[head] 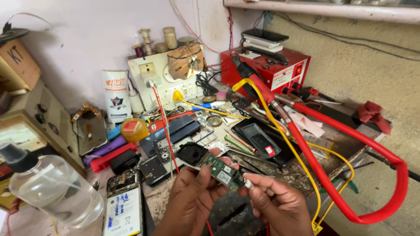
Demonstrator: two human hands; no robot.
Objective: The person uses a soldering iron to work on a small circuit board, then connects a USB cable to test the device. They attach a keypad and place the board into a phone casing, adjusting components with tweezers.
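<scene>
My left hand [192, 199] holds a green phone circuit board [221, 170] with a black camera frame [191, 153] at its far end, fingers under and thumb on top. My right hand [278, 203] pinches a small white object [248, 183] against the board's near end; what it is cannot be made out. Both hands hover low over the cluttered workbench, near its front edge.
A red hose [323, 175] with a yellow wire [306, 166] loops along the right. Behind stand a red power supply [267, 65], a white switchboard [166, 76], several opened phones [175, 131], a clear spray bottle [48, 188] at left and a phone with exposed battery [124, 205].
</scene>
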